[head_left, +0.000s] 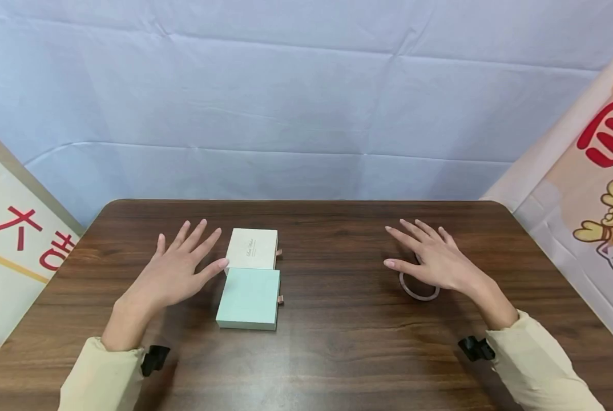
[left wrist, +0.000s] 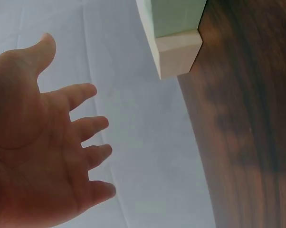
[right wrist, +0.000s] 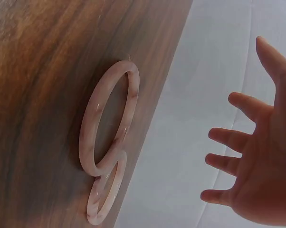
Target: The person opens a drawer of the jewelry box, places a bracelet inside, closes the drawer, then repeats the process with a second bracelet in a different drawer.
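My left hand (head_left: 175, 275) hovers over the table's left side with fingers spread, holding nothing. By its thumb lies a white flat box (head_left: 251, 248) with small printed lettering. A mint-green flat box (head_left: 247, 298) lies just in front, its back edge meeting the white one. Each has a small brownish tab on its right side. Fingers extended, my right hand (head_left: 440, 264) is held above two pinkish marbled bangles. In the right wrist view the nearer bangle (right wrist: 88, 137) and the farther bangle (right wrist: 92, 209) lie touching or overlapping. From the head, my hand partly hides them.
A dark wood-grain table (head_left: 337, 354) with rounded far corners carries everything. Pale cloth (head_left: 286, 103) hangs behind it. Printed banners stand at the left (head_left: 19, 228) and right (head_left: 584, 200). Black wrist devices sit at both cream sleeves (head_left: 103, 377).
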### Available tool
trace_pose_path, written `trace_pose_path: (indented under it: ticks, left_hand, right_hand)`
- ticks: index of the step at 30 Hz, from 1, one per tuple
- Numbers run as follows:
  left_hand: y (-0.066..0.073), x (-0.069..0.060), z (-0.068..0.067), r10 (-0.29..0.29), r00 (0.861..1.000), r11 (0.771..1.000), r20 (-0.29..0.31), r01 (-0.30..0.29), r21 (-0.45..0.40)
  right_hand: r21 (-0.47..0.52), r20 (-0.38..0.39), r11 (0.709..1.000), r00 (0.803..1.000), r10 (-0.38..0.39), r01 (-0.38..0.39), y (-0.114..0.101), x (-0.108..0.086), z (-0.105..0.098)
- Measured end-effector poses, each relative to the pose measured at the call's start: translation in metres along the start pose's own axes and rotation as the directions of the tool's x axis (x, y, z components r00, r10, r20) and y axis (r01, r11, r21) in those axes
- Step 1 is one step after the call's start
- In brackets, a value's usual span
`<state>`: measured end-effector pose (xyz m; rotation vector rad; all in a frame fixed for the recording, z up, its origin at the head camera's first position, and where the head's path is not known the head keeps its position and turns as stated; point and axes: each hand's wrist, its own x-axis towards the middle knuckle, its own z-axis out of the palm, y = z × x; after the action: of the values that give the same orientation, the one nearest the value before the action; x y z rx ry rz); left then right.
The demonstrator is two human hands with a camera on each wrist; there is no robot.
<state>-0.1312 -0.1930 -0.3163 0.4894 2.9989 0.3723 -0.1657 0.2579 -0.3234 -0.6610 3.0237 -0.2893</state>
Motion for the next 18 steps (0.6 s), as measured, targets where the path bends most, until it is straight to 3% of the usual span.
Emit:
trace_pose_path:
  ticks: [5,9,12,18]
  left_hand:
    - [-0.005,0.0,-0.007,-0.002,1.0,0.999,-0.01,0.002,-0.038]
    - [-0.01,-0.001,-0.01,-0.02,1.0,0.998,-0.016,0.019,-0.058]
    - [-0.013,-0.001,-0.011,-0.049,0.999,0.996,-0.013,0.048,-0.078]
    - [-0.017,0.001,-0.007,-0.08,0.997,0.985,-0.004,0.078,-0.156]
  right_hand:
    - [0.019,-0.049,0.999,0.998,-0.038,0.039,-0.001,0.001,0.001]
    - [0.103,-0.068,0.993,0.996,-0.058,0.065,-0.002,0.001,0.003]
    - [0.177,-0.06,0.982,0.997,-0.057,0.067,-0.003,0.002,0.005]
    - [0.213,-0.069,0.974,0.995,-0.066,0.079,-0.006,0.004,0.012]
